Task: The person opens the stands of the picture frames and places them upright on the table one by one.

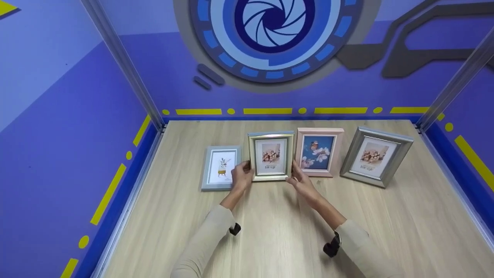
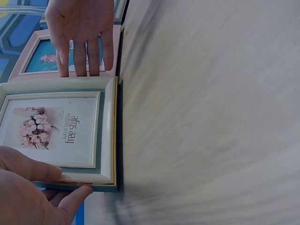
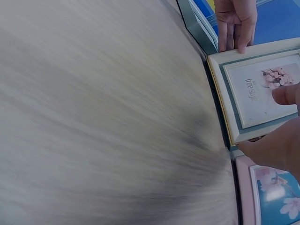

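A gold-edged picture frame (image 1: 270, 156) with a rose bouquet print stands upright near the back of the table, between both hands. At its left side my left hand (image 1: 242, 175) grips the edge with fingers and thumb. My right hand (image 1: 305, 185) holds the right side low down, near the bottom corner. A blue-grey back edge shows behind the gold one. Close on the right stands a pink picture frame (image 1: 337, 154) with a blossom picture. On the left, a light blue picture frame (image 1: 204, 181) with a potted plant print is partly hidden by my left hand.
A silver-grey picture frame (image 1: 397, 162) stands angled at the far right of the row. Blue patterned panels (image 1: 231, 94) wall the wooden table (image 1: 266, 231) at the back and sides, with metal posts (image 1: 127, 69) at the rear corners.
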Demonstrator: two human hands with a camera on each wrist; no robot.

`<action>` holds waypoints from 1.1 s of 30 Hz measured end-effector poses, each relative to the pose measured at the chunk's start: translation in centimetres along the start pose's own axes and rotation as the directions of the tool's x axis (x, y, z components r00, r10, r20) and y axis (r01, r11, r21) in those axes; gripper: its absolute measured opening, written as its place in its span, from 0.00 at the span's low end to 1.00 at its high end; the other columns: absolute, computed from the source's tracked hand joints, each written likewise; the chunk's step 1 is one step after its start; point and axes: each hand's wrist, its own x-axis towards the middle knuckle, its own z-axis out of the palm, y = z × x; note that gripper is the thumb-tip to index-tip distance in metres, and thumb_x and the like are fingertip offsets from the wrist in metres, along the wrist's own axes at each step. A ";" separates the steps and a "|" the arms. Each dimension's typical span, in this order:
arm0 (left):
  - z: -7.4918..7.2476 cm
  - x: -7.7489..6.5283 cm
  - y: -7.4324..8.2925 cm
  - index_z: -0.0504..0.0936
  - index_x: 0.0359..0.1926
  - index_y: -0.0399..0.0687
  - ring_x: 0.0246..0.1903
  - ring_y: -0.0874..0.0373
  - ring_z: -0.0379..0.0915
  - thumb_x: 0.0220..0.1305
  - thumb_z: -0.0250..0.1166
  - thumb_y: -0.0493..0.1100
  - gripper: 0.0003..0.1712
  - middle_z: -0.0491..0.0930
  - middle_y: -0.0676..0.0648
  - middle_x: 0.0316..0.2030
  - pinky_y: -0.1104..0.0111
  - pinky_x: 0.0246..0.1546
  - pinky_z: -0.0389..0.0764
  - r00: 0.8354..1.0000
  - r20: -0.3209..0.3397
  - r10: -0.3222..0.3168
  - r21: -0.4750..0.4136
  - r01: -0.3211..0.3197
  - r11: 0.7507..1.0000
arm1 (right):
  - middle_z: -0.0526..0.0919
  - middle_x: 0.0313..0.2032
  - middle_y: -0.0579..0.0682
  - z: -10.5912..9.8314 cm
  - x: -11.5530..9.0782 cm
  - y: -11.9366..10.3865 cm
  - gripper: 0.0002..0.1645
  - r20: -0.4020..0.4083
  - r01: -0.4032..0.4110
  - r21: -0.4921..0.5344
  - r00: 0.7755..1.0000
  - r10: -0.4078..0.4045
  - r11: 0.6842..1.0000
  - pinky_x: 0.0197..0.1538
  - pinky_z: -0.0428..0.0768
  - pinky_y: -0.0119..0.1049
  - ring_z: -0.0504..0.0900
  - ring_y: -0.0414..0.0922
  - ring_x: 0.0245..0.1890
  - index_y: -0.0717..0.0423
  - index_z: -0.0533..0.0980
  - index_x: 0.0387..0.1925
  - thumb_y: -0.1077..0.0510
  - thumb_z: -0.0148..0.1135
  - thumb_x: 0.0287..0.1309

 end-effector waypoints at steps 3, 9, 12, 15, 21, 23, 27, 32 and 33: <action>-0.1 0.0 -0.1 0.83 0.53 0.28 0.50 0.41 0.85 0.62 0.64 0.29 0.18 0.86 0.31 0.48 0.58 0.54 0.85 1.000 -0.007 0.000 0.001 0.000 1.000 | 0.39 0.81 0.65 -0.2 -0.5 -0.2 0.45 0.006 -0.016 -0.011 1.000 0.016 1.000 0.80 0.50 0.56 0.42 0.61 0.81 0.62 0.37 0.81 0.66 0.49 0.74; -0.3 0.0 -0.3 0.84 0.51 0.29 0.49 0.42 0.85 0.62 0.65 0.30 0.16 0.87 0.32 0.47 0.57 0.53 0.85 1.000 -0.022 0.006 -0.010 -0.006 1.000 | 0.42 0.81 0.65 -0.1 -0.8 -0.7 0.43 -0.002 -0.052 -0.054 0.999 0.052 0.997 0.81 0.50 0.55 0.43 0.59 0.82 0.64 0.41 0.80 0.64 0.50 0.74; -0.2 0.0 -0.3 0.84 0.51 0.29 0.49 0.42 0.85 0.62 0.65 0.30 0.16 0.87 0.32 0.47 0.57 0.53 0.85 1.000 -0.023 -0.001 -0.016 0.000 1.000 | 0.43 0.81 0.65 0.0 -0.7 -0.8 0.43 -0.010 -0.056 -0.063 0.998 0.055 0.996 0.80 0.50 0.55 0.44 0.59 0.82 0.64 0.41 0.80 0.64 0.50 0.74; -0.3 0.0 -0.2 0.83 0.52 0.28 0.50 0.42 0.85 0.62 0.65 0.30 0.17 0.86 0.32 0.48 0.57 0.54 0.85 1.000 -0.012 -0.010 -0.020 0.009 1.000 | 0.44 0.81 0.65 0.0 -0.6 -0.8 0.43 -0.023 -0.056 -0.058 0.998 0.055 0.997 0.80 0.51 0.55 0.45 0.59 0.81 0.64 0.42 0.80 0.64 0.51 0.74; -0.8 0.0 -0.2 0.81 0.57 0.28 0.53 0.41 0.83 0.63 0.65 0.31 0.20 0.85 0.31 0.51 0.58 0.56 0.84 0.998 0.045 -0.034 -0.026 0.036 0.999 | 0.49 0.78 0.71 0.2 -0.8 -0.5 0.39 -0.055 -0.035 -0.017 0.998 0.034 0.999 0.79 0.53 0.57 0.50 0.65 0.79 0.71 0.46 0.78 0.68 0.48 0.73; -1.2 0.0 -0.2 0.80 0.58 0.29 0.55 0.41 0.82 0.64 0.64 0.31 0.21 0.84 0.32 0.53 0.58 0.58 0.83 0.997 0.068 -0.039 -0.041 0.041 0.998 | 0.55 0.76 0.73 0.5 -1.1 -0.5 0.36 -0.082 -0.055 0.003 0.995 0.055 0.998 0.78 0.58 0.58 0.56 0.67 0.77 0.74 0.50 0.76 0.69 0.47 0.72; -2.6 -0.2 -0.5 0.79 0.57 0.27 0.56 0.39 0.81 0.65 0.62 0.30 0.20 0.83 0.30 0.53 0.57 0.60 0.82 0.996 0.089 -0.030 -0.085 0.037 0.996 | 0.65 0.70 0.75 1.1 -2.1 -0.4 0.31 -0.091 -0.122 0.022 0.988 0.124 0.992 0.72 0.70 0.58 0.68 0.67 0.70 0.75 0.58 0.73 0.66 0.48 0.73; -5.0 -0.6 -1.6 0.79 0.55 0.26 0.53 0.39 0.81 0.66 0.61 0.29 0.17 0.83 0.30 0.51 0.55 0.56 0.83 0.999 0.048 -0.024 -0.060 0.027 0.998 | 0.71 0.65 0.76 2.3 -3.0 -0.2 0.29 0.031 -0.133 0.012 0.991 0.133 0.991 0.67 0.77 0.56 0.77 0.65 0.64 0.77 0.62 0.69 0.64 0.50 0.73; -5.4 -0.7 -1.9 0.80 0.55 0.26 0.53 0.39 0.82 0.65 0.62 0.28 0.18 0.84 0.30 0.50 0.55 0.55 0.83 0.999 0.036 -0.025 -0.049 0.027 0.998 | 0.72 0.64 0.76 2.6 -3.1 -0.2 0.29 0.063 -0.129 0.006 0.990 0.128 0.992 0.66 0.78 0.55 0.79 0.64 0.63 0.78 0.62 0.69 0.64 0.50 0.73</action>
